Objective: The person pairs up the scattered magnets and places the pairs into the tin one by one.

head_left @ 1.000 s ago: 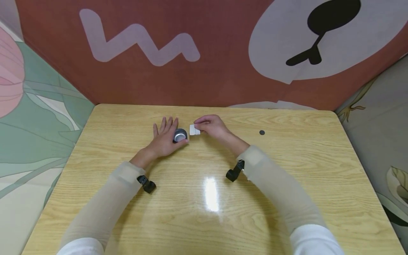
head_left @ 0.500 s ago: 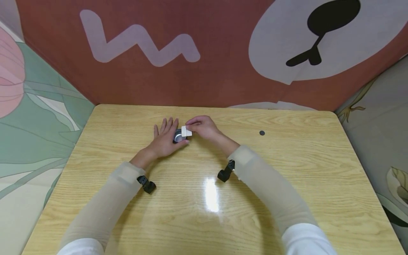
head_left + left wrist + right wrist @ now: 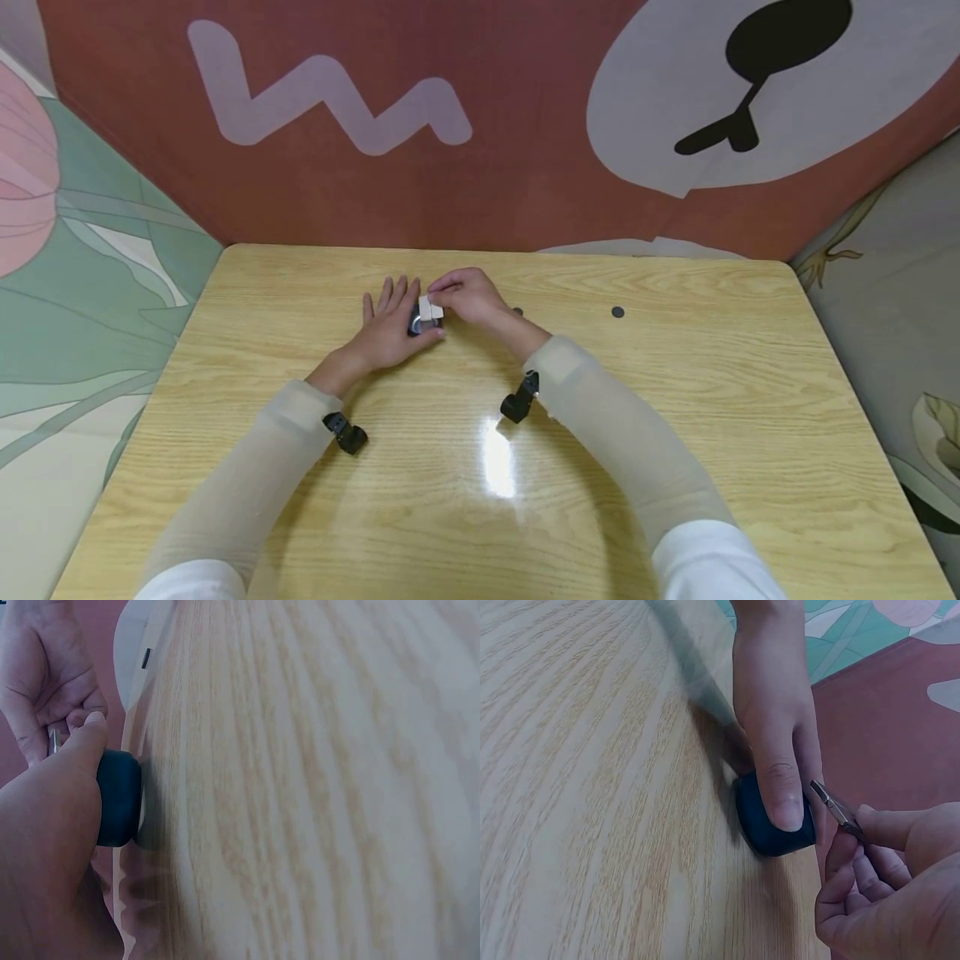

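A small dark blue round-cornered container (image 3: 771, 817) with a shiny metal hollow on top stands near the table's far edge. My left hand (image 3: 382, 335) lies around it, the thumb along one side and the index finger across from it; the other fingers spread out straight. In my right hand (image 3: 471, 297), thumb and fingertips pinch a small flat silver metal piece (image 3: 427, 307) with a line across it. Its edge shows thin in the right wrist view, where it stands just beside the container's top. From the head view the piece covers part of the hollow. Its exact kind is unclear.
A dark flat disc (image 3: 618, 312) lies to the right on the wooden table (image 3: 420, 517). Another dark disc (image 3: 518, 311) peeks out behind my right wrist. The printed red wall (image 3: 525, 167) rises directly behind the far table edge.
My right hand has moved left with the metal piece, from beside the container to over its top. A dark disc has come into sight behind the right wrist. My left hand stays put.
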`<move>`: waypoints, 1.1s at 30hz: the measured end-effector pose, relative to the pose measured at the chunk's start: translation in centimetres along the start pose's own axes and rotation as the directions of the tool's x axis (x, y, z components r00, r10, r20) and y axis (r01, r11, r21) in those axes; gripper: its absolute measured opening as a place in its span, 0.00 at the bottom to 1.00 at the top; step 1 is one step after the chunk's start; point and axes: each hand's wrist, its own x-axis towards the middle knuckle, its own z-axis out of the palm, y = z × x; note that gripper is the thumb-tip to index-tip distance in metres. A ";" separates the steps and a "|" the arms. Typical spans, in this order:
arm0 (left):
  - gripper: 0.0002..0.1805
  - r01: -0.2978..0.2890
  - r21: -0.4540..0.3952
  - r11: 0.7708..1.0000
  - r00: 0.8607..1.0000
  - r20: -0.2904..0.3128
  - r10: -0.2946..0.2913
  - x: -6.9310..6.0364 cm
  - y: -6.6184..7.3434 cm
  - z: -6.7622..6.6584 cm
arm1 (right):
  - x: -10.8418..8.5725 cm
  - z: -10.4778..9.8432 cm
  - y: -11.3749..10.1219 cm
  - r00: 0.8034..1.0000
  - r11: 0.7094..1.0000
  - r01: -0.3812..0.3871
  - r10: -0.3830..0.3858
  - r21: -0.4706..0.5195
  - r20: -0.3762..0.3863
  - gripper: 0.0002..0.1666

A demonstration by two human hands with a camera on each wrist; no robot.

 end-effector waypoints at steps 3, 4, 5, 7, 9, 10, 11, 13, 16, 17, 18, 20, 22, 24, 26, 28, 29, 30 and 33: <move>0.57 0.002 0.000 1.000 1.000 -0.001 -0.002 0.0 0.0 0.0 | 0.0 0.1 0.0 1.000 1.000 -0.004 0.004 -0.023 0.002 0.12; 0.57 0.002 0.000 1.000 1.000 -0.002 -0.002 0.0 0.0 0.0 | 0.0 0.2 0.0 1.000 1.000 -0.007 0.007 -0.028 0.002 0.11; 0.57 0.002 0.001 1.000 1.000 -0.002 -0.002 0.0 0.0 0.0 | 0.0 0.2 0.0 1.000 0.999 -0.012 0.012 -0.033 0.002 0.11; 0.56 0.002 0.001 1.000 1.000 -0.002 -0.002 0.1 0.0 0.1 | 0.0 0.3 0.1 1.000 0.998 -0.025 0.025 -0.051 0.003 0.11; 0.56 0.002 -0.003 1.000 1.000 0.000 -0.002 0.1 0.0 0.1 | 0.0 0.4 0.2 0.999 0.997 -0.039 0.040 -0.071 0.005 0.10; 0.56 0.003 -0.001 1.000 1.000 0.001 -0.003 0.1 0.0 0.2 | 0.0 0.4 0.2 0.999 0.996 -0.046 0.047 -0.078 0.005 0.10; 0.56 0.004 -0.002 1.000 1.000 0.003 -0.004 0.1 0.0 0.2 | 0.0 0.4 0.3 0.999 0.996 -0.051 0.051 -0.080 0.003 0.10; 0.56 0.008 -0.003 1.000 1.000 0.003 -0.008 0.1 0.0 0.2 | 0.1 0.4 0.4 0.999 0.995 -0.053 0.052 -0.081 -0.005 0.10; 0.56 0.010 0.001 1.000 1.000 0.005 -0.010 0.1 -0.1 0.2 | 0.3 0.5 0.5 0.999 0.996 -0.044 0.043 -0.074 -0.014 0.10; 0.56 0.010 -0.001 1.000 1.000 0.004 -0.010 0.1 -0.1 0.2 | 0.3 0.5 0.5 0.999 0.996 -0.038 0.037 -0.081 -0.014 0.10; 0.56 0.009 -0.002 1.000 1.000 0.003 -0.009 0.1 -0.1 0.2 | 0.4 0.6 0.5 1.000 0.995 -0.030 0.029 -0.090 -0.013 0.10; 0.57 0.008 -0.001 1.000 1.000 0.003 -0.008 0.2 -0.2 0.3 | 0.4 0.7 0.4 1.000 0.993 -0.006 0.005 -0.119 -0.006 0.10; 0.57 0.005 0.000 1.000 1.000 0.003 -0.005 0.2 -0.3 0.3 | 0.5 0.9 0.4 1.000 0.989 0.022 -0.022 -0.149 0.001 0.10; 0.57 0.003 -0.001 1.000 1.000 0.003 -0.003 0.2 -0.4 0.3 | 0.5 1.2 0.3 0.999 0.983 0.044 -0.044 -0.181 0.003 0.09; 0.57 0.000 0.002 1.000 1.000 0.003 0.000 0.2 -0.4 0.3 | 0.6 1.4 0.4 0.999 0.978 0.051 -0.052 -0.203 0.002 0.09; 0.57 -0.003 -0.002 1.000 1.000 0.001 0.003 0.2 -0.4 0.4 | 0.6 1.5 0.5 0.998 0.972 0.056 -0.057 -0.227 0.001 0.08; 0.57 -0.003 -0.003 1.000 1.000 0.000 0.003 0.2 -0.4 0.4 | 0.6 1.6 0.5 0.998 0.969 0.059 -0.060 -0.239 0.004 0.09; 0.57 -0.003 -0.003 1.000 1.000 0.000 0.003 0.2 -0.4 0.4 | 0.6 1.6 0.5 0.998 0.968 0.061 -0.060 -0.244 0.008 0.09; 0.57 -0.003 -0.001 1.000 1.000 0.003 0.003 0.2 -0.4 0.4 | 0.5 1.4 0.6 0.998 0.965 0.060 -0.053 -0.256 0.034 0.12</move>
